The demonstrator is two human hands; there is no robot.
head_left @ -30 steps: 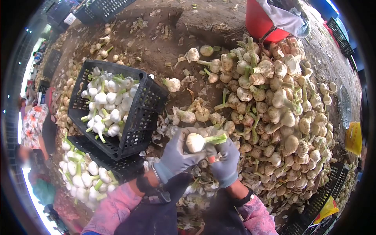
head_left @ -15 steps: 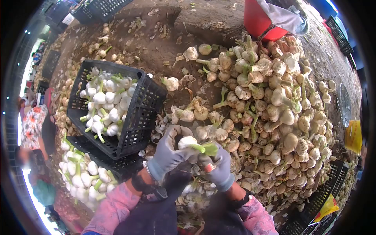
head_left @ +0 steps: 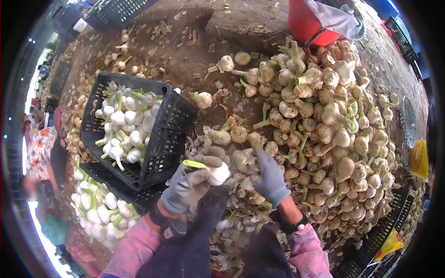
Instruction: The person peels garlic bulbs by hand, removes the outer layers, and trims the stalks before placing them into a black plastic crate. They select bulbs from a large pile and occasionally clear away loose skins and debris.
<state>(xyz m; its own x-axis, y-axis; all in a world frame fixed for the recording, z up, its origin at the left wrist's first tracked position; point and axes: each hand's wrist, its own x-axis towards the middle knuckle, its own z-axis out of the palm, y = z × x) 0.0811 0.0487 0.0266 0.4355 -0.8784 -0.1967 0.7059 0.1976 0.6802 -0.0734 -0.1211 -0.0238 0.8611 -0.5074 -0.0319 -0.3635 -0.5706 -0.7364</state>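
My left hand, in a grey glove, is closed round a garlic bulb. The bulb is white and clean, turned to the right, and its trimmed green stem points left. To the right, my gloved right hand is apart from that bulb. Its fingers stretch forward and the thumb stands away from them, slightly blurred; I see nothing held there. Loose garlic skins lie below and between the hands. Just past the right fingertips begins a large heap of unpeeled, soil-stained garlic.
A tilted black crate of clean white bulbs stands left. Below it, another black crate sits by more white garlic. A red container stands behind the heap. Another crate is lower right. A person is far left.
My hands have moved apart, the right one away from the bulb. The left hand has turned the bulb so its stem points left; the green leafy piece at the right hand no longer shows.
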